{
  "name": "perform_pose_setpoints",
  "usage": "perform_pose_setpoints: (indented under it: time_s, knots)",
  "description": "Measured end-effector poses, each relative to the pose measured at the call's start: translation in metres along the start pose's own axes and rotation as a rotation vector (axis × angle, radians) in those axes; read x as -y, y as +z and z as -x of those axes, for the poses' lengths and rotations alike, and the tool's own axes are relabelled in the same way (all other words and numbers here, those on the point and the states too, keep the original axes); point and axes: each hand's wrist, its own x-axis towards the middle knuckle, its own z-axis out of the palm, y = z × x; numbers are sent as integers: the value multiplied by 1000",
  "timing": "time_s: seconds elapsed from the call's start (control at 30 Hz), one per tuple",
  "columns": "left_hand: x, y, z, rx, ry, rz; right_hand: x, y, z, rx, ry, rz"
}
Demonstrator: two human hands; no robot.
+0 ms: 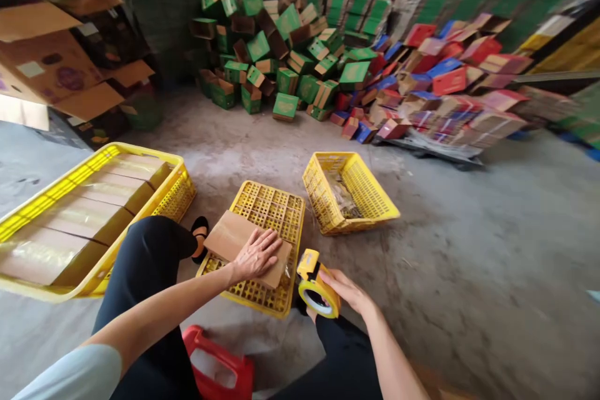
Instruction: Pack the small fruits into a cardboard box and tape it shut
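Carton handling: I judge the slim cardboard carton [229, 234] light and fairly stiff; dry face, unlikely to slip; walls could dent under hard pressure; best hold by its long edges, or steady it with a flat palm
Carton look: plain brown, long and narrow; a clear glint at the right end, possibly tape
Carton position: lying slantwise on the gridded top of a yellow plastic crate [272, 203], seemingly upturned, between my knees
Left hand: my left hand [257, 254] is spread flat on the carton, pressing rather than grasping
Right hand: my right hand [345, 290] is closed round a yellow tape dispenser [309, 262]; just beside the crate, apart from the carton
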Motion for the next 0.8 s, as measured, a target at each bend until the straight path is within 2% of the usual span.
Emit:
perform_pose_setpoints:
  time_s: [0.1,0.2,0.37,0.5,0.63,0.8]
  knots:
    - [-12,2,5,-21,14,-6,-3,2,5,27,-1,-10]
    - [-12,4,10,-39,39,-8,-6,4,10,50,-28,44]
    - [-4,5,9,-38,90,-2,-10,5,9,-62,-52,131]
    - [-7,2,8,-47,78,31,-7,1,4,-144,-58,230]
    - [-10,0,8,-55,62,77,-3,-2,1,-126,-61,300]
    - [-9,-1,8,-9,55,64,2,-3,1,-121,-48,330]
